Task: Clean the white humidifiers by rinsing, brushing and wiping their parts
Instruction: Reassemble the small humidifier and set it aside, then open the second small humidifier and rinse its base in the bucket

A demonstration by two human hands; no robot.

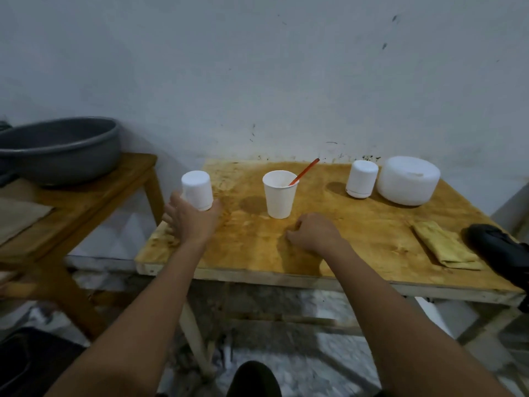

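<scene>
Left hand [191, 222]: thumb and fingers wrapped round the lower end of a small white cylindrical plastic humidifier [197, 189], gripping it at the left edge of the bare plywood table [357, 253]. Whether its base touches the wood cannot be told.

Right hand [312, 233]: fingers curled under, holding nothing, resting on the table just in front of a white paper cup [279, 196].

Item held: long axis near upright, leaning slightly; lies ahead and to the left of the person.

Key relation: a grey round plastic basin [60, 150] sits on a separate wooden side table [114, 190], further left again. If rinsing comes next, the carry runs leftward, and the left hand is both the nearer and the loaded one.

Other stock:
- an orange-handled brush [307, 169] stands in the cup;
- a second small white cylindrical humidifier [361, 179] and a large white domed humidifier [408, 180] stand just beside each other at far right, nearer the right hand;
- a folded yellow cloth [446, 245] lies at the right edge.
</scene>
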